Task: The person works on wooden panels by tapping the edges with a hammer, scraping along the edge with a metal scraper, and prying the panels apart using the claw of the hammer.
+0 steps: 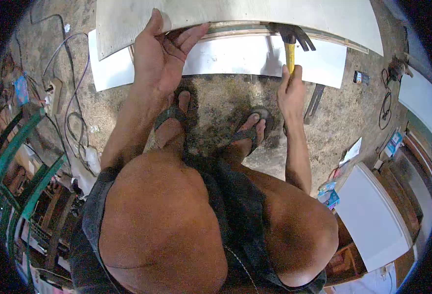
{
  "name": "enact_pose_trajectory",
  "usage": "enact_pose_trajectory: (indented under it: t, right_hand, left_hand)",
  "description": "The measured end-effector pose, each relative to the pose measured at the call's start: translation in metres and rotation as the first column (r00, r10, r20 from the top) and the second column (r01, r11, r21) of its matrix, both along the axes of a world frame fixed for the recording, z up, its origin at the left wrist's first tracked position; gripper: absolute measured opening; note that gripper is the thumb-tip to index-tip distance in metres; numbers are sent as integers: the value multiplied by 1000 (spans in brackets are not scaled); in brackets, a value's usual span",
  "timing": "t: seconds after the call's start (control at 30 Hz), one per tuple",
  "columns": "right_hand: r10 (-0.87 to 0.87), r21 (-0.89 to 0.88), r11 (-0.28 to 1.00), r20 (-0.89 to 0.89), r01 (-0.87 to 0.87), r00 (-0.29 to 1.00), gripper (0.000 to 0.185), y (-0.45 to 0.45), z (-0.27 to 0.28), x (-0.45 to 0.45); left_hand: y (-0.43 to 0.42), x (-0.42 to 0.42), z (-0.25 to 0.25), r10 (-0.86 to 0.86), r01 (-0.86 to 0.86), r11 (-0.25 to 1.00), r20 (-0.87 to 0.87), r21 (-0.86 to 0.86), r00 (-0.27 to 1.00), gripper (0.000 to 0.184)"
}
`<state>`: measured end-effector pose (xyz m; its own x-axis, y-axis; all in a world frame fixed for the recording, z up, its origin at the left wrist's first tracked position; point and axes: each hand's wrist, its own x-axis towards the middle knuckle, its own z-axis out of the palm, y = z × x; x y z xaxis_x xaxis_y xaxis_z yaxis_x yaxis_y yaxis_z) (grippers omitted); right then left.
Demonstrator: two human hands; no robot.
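A pale wooden panel spans the top of the view, its near edge facing me. My left hand is at that edge on the left, palm turned up, with the thumb over the top face and the fingers reaching to the underside. My right hand grips the yellow handle of a claw hammer. The dark hammer head lies against the panel's near edge, claw pointing right. Below the panel a white sheet rests on the floor, partly covered by it.
A flat dark metal bar lies right of my right hand. Cables run over the floor at left, near a green metal frame. A small battery-like item, a white panel and blue packets are at right.
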<state>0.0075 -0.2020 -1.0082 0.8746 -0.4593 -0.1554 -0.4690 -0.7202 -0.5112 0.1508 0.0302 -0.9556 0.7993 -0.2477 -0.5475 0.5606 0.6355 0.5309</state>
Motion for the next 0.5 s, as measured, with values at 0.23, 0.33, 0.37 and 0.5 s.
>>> enact_pose_trajectory:
  t: [0.23,0.33,0.37,0.5]
  right_hand:
    - [-49,36,998,19,48,999,16,5,-11,0]
    - [25,36,999,-38,-23,999,17,0,-11,9]
    - [17,31,999,-27,-16,1000,17,-1,-5,11]
    - [28,71,997,-21,-27,999,18,1,-2,4]
  left_hand:
    - [2,1,-2,-18,18,1000,23,-14,1000,45]
    - [4,-1,-9,10,-10,1000,8,17,1000,46]
    - [4,0,-10,26,-26,999,3,34,1000,46]
    - [-5,-5,-5,94,-93,995,21,-43,995,45]
